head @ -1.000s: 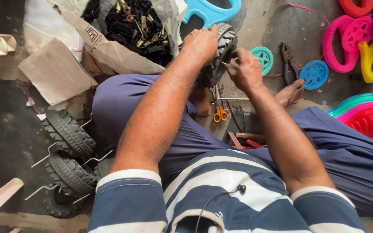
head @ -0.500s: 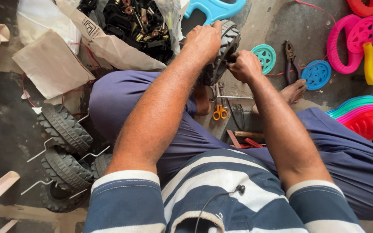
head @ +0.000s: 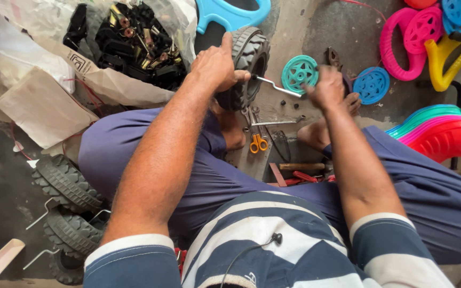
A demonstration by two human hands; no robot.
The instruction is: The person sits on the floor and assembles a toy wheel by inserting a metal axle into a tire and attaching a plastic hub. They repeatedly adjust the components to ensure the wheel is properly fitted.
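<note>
Concrete floor at upper centre bears the black tyre (head: 249,64), a metal rod (head: 277,86) now jutting from its hub. Left hand (head: 215,66) grips the tyre; right hand (head: 327,90) has pulled away, blurred, seemingly loosely closed, near the teal wheel disc (head: 300,73).

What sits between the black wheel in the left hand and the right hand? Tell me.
In the head view, a bent metal axle rod juts from the black wheel, gripped by the left hand, towards the blurred right hand. A teal hub disc lies behind it.
</note>
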